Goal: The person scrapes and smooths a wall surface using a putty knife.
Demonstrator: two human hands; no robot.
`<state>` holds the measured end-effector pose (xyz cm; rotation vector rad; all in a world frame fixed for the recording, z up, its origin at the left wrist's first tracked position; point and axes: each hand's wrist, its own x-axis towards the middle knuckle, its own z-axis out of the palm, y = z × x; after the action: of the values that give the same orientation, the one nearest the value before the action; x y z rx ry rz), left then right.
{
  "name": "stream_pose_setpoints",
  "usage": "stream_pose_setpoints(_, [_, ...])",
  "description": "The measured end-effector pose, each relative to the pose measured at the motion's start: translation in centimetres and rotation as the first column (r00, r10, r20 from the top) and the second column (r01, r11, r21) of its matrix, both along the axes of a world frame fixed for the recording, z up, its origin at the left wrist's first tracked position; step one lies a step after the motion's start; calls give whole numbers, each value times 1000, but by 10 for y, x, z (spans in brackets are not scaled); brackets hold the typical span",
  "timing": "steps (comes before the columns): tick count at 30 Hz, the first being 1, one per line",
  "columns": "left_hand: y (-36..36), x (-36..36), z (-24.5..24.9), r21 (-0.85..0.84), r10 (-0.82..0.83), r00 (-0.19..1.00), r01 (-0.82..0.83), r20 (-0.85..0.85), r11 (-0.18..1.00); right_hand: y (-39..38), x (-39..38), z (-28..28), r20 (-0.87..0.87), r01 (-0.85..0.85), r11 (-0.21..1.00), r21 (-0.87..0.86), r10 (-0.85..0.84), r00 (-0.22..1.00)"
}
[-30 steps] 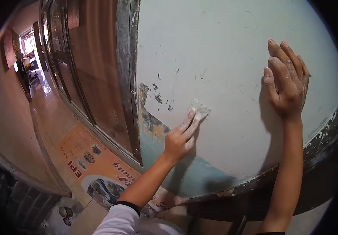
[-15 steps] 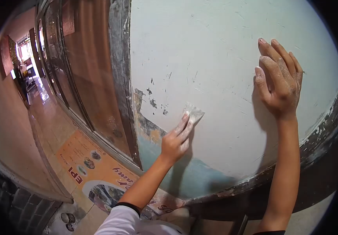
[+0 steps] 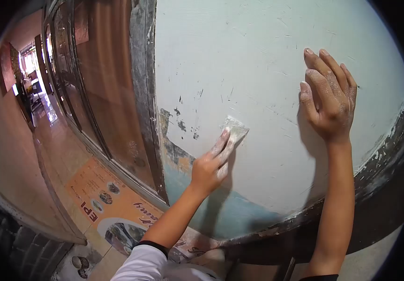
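Note:
My left hand (image 3: 211, 164) grips a putty knife (image 3: 235, 129) caked in white, with two fingers laid along its flat, flared blade. The blade's far edge is at the white wall panel (image 3: 258, 61), right of some dark bare spots (image 3: 182, 125). Higher up on the right, my right hand (image 3: 331, 100) is against the same panel, its fingers apart and slightly bent, holding nothing. White dust coats the fingers of both hands. Below the knife the white coat ends at a blue-green patch (image 3: 239, 213).
A worn wooden post (image 3: 143, 70) borders the panel on the left, beside a glazed brown door (image 3: 103, 79). An orange printed banner (image 3: 101, 187) lies on the tiled floor. A dark, chipped edge (image 3: 375, 164) curves along the panel's lower right.
The putty knife has moved slightly up the wall and its blade now tilts more. My right hand appears a little further left, staying against the panel.

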<state>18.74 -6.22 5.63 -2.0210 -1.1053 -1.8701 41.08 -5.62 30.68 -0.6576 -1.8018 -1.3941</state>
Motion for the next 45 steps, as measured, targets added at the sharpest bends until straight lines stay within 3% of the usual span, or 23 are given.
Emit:
stream_pose_setpoints(4, [-11,0,17,-78,-80,996,84,49,993,-1,2,0,8,15,1000,5,-15,1000])
stream_pose_setpoints(8, [-1,5,-69,-50,-2,1000,3,26,999,0,1,0,16,3,1000,16,-3,1000])
stream_pose_setpoints(11, [-1,4,-70,-69,-10,999,13,38,998,-1,0,1,10,11,1000,16,-11,1000])
stream_pose_setpoints(13, [2,4,-36,0,44,999,-44,9,999,-1,0,-1,5,8,1000,2,-8,1000])
stream_pose_setpoints(17, [8,1,8,11,-38,998,38,54,999,0,1,-1,3,5,1000,7,-5,1000])
stream_pose_setpoints(19, [4,4,-1,-18,-35,996,36,81,999,-1,1,-1,3,8,1000,-2,-8,1000])
stream_pose_setpoints(21, [14,5,-45,66,18,998,-22,66,998,0,0,-1,2,6,1000,13,-6,1000])
stream_pose_setpoints(24, [3,3,-78,-21,70,993,-68,100,997,-2,-1,0,6,22,1000,19,-22,1000])
stream_pose_setpoints(27, [14,10,-59,50,57,989,-64,133,997,-1,0,1,14,15,1000,7,-15,1000])
stream_pose_setpoints(31, [12,4,8,72,14,991,-24,136,997,0,0,0,2,10,1000,15,-10,1000])
stream_pose_setpoints(32, [6,3,12,4,-12,989,12,144,1000,-2,-1,1,4,17,1000,3,-17,1000])
stream_pose_setpoints(37, [12,3,-73,31,111,990,-114,84,993,0,0,0,9,12,1000,13,-12,1000])
stream_pose_setpoints(39, [7,2,-82,-8,63,993,-63,99,998,-1,1,2,7,12,1000,17,-12,1000])
stream_pose_setpoints(45, [0,0,-9,-27,-26,992,30,121,999,-2,0,1,1,8,1000,-8,-8,1000])
